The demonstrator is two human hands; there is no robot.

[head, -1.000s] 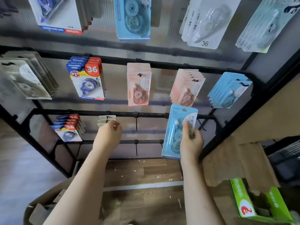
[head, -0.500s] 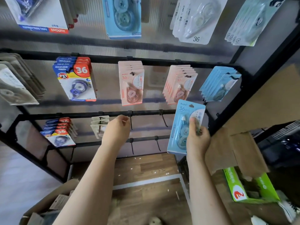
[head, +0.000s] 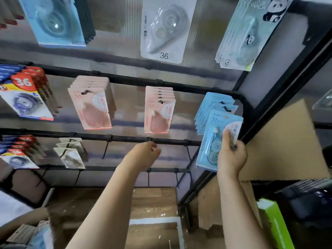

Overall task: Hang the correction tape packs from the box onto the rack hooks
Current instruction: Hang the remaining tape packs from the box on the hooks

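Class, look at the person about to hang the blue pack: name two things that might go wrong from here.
1. The right hand pinches the blue pack only at its lower part, so the hang hole could wobble and miss the hook.
2. That hook already holds a blue stack; pushing another on might knock some off.

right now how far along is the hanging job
Done: a stack of blue packs already hangs on the right hook. In hand: the right hand grips one more blue pack just below that stack; the left hand reaches toward the bar. Left: hooking this pack; the box's contents can't be judged.
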